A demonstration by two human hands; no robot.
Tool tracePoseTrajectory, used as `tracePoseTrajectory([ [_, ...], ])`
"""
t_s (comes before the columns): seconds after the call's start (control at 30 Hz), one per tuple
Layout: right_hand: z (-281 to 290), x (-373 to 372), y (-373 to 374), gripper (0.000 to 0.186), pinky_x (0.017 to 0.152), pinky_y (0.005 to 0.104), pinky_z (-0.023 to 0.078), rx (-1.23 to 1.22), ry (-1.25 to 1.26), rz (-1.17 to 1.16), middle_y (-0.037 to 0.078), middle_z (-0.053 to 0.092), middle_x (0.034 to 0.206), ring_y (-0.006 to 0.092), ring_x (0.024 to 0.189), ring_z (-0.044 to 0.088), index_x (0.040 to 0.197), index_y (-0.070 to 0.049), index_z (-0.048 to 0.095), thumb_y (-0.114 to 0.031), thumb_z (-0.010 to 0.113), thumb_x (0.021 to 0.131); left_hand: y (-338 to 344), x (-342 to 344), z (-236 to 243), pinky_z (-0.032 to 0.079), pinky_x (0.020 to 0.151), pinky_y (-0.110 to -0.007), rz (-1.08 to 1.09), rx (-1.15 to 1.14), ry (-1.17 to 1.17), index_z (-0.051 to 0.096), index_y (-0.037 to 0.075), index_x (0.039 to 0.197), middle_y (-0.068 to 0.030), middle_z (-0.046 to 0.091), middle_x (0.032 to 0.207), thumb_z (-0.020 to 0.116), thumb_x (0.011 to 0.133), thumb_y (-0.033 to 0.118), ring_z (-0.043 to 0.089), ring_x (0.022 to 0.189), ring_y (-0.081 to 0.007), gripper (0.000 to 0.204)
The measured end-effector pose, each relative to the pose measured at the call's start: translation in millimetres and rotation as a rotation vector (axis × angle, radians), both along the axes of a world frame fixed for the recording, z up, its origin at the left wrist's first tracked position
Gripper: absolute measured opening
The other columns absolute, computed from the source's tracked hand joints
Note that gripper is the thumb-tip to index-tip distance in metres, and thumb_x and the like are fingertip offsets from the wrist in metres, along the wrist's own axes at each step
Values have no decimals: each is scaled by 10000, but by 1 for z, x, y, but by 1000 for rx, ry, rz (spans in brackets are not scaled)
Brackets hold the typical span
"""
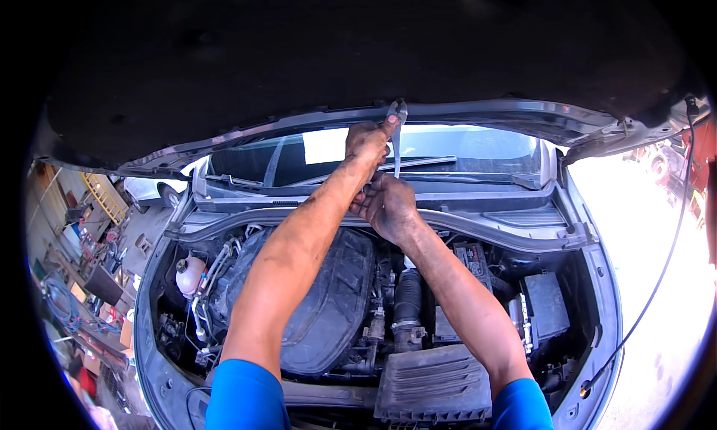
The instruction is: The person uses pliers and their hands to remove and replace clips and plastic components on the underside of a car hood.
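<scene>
My left hand (366,140) is raised to the edge of the propped-up hood (299,57), its fingers closed with the thumb on the wide head of a slim silver-grey hand tool (397,152). That head touches the hood's edge; its exact kind is not clear. Lower down, my right hand (390,207) has curled fingers near the lower end of the tool. What those fingers hold, if anything, is hidden. Both forearms reach over the engine bay, the left crossing above the black engine cover (314,310).
A black ribbed airbox cover (433,381) and a dark box (544,303) stand in the bay's right side. On the left is a coolant reservoir (190,275). The windshield (463,150) lies behind. A thin prop rod (672,243) supports the hood at right.
</scene>
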State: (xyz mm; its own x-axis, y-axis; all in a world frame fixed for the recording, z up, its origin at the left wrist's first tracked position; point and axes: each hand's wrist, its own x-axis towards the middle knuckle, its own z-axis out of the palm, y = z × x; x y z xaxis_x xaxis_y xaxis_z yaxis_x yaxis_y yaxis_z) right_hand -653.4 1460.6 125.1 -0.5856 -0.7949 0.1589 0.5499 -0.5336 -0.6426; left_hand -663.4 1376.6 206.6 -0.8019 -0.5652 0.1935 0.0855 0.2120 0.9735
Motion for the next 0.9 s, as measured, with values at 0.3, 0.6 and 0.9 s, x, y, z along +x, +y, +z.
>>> tracePoseTrajectory([
  [0.3,5,18,-18,170,460,270,284,80,-177,-269,-25,438,644,74,464,345,817,-78,486,-168,392,926,6,5,8,491,741,-403,5,-326,-232,677,-9,1007,-169,688,855,669,869,528,644,765,-279,554],
  [0.6,-9,14,-28,217,371,329,339,189,-99,-584,73,556,703,176,461,505,875,-7,546,-192,447,935,11,-11,-20,516,856,-431,166,-753,-78,580,-59,1083,-218,672,956,635,830,203,670,937,-351,368],
  [0.9,-17,7,-10,210,480,360,440,179,-40,-577,76,578,755,185,579,573,876,21,564,-165,472,910,27,-13,-28,529,828,-439,234,-646,-63,575,-61,1053,-238,678,958,639,835,204,681,918,-361,349],
])
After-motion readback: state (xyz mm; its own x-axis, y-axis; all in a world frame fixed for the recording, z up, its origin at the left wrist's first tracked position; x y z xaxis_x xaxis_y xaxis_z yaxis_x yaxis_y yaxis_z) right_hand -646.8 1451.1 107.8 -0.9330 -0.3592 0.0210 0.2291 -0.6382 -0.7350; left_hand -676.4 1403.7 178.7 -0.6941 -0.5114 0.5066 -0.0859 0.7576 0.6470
